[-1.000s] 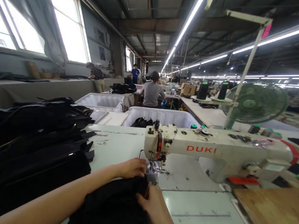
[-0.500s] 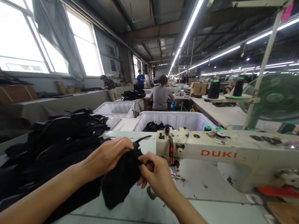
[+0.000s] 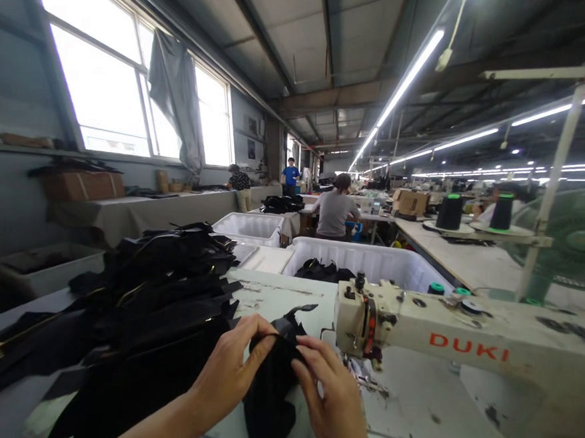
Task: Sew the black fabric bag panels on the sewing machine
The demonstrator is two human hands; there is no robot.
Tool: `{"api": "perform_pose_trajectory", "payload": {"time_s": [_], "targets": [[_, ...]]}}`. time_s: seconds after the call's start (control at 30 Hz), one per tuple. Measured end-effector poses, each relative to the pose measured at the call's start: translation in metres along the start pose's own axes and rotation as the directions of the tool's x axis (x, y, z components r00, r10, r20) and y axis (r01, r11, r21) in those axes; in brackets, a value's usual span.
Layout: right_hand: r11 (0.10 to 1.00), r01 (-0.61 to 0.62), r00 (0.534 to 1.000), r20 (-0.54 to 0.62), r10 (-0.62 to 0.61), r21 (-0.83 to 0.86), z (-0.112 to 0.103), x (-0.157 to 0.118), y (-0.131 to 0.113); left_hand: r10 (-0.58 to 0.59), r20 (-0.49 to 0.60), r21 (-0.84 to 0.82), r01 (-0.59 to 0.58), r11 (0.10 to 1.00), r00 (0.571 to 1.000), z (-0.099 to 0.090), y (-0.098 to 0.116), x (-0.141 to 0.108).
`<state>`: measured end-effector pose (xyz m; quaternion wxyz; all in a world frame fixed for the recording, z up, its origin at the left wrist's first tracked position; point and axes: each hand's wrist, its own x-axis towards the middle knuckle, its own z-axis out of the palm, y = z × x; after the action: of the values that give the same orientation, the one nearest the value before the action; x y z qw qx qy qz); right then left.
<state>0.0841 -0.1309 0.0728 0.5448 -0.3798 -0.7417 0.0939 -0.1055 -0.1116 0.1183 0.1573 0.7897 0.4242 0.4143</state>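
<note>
A black fabric piece [image 3: 270,404] hangs from my two hands, left of the sewing machine's needle area. Thumb and fingers of my left hand [image 3: 235,362] pinch its upper edge. My right hand [image 3: 328,388] has its fingertips closed on the opposite edge of the same cloth. A narrow dark strip [image 3: 302,308] sticks up past the fingers at the top. The white sewing machine [image 3: 434,342], lettered DUKI, stands just right of my right hand. To the left lies a heap of black fabric pieces [image 3: 156,303], some with gold-coloured zips.
White plastic bins [image 3: 384,257] stand behind the pale machine table [image 3: 267,291], one holding black cloth. Black thread cones [image 3: 450,212] sit on a stand at right, near a green fan [image 3: 576,235]. A person in a grey top [image 3: 336,212] sits ahead, back turned.
My view has swung left, so the scene sits further right and lower. My hands have drawn closer to the cloth's upper edge, and the left thumb now shows pinching it.
</note>
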Motion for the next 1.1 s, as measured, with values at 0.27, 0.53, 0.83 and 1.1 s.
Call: {"api": "perform_pose_trajectory", "payload": {"time_s": [0.27,0.53,0.83,1.1], "targets": [[0.993,0.085,0.99,-0.102,-0.093,-0.083,0.002,0.001,0.011,-0.097,-0.106,-0.16,0.079,0.984,0.99,-0.001,0.008,-0.007],[0.973,0.145,0.965,-0.192,-0.18,-0.181,0.006,0.007,-0.002,-0.107,-0.126,-0.223,0.077,0.972,0.986,0.005,0.013,-0.011],[0.988,0.095,0.983,-0.147,-0.113,-0.122,0.001,0.009,-0.009,-0.071,-0.169,-0.185,0.04,0.982,0.983,0.004,0.009,-0.019],[0.997,0.078,0.985,-0.154,-0.075,0.015,0.017,0.003,-0.011,-0.052,-0.146,-0.212,0.02,0.977,0.988,0.001,0.008,-0.02]]}}
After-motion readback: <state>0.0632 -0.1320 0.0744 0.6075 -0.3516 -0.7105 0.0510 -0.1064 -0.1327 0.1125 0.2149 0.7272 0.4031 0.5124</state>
